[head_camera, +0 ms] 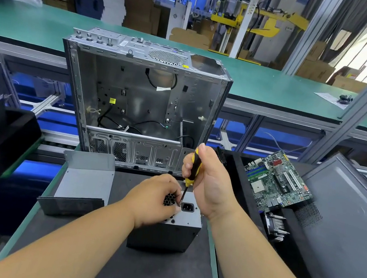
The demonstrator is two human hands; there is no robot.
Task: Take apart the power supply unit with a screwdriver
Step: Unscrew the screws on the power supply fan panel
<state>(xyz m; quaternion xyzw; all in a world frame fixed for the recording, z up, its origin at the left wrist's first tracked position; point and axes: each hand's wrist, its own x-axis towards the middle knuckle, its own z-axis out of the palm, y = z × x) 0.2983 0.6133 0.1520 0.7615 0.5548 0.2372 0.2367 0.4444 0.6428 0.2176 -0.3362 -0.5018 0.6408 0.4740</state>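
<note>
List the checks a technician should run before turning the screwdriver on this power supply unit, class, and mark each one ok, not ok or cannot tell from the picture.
1. Right hand grips the screwdriver by its handle: ok.
2. Shaft stands near upright, tip down on the top face of the power supply unit beside the power socket: ok.
3. Tip seated in a screw head: cannot tell, the left hand's fingers hide it.
4. Left hand rests on the unit to steady it: ok.
5. Unit sits flat on the black mat: ok.
6. Removed metal cover lies apart, to the left: ok.
</note>
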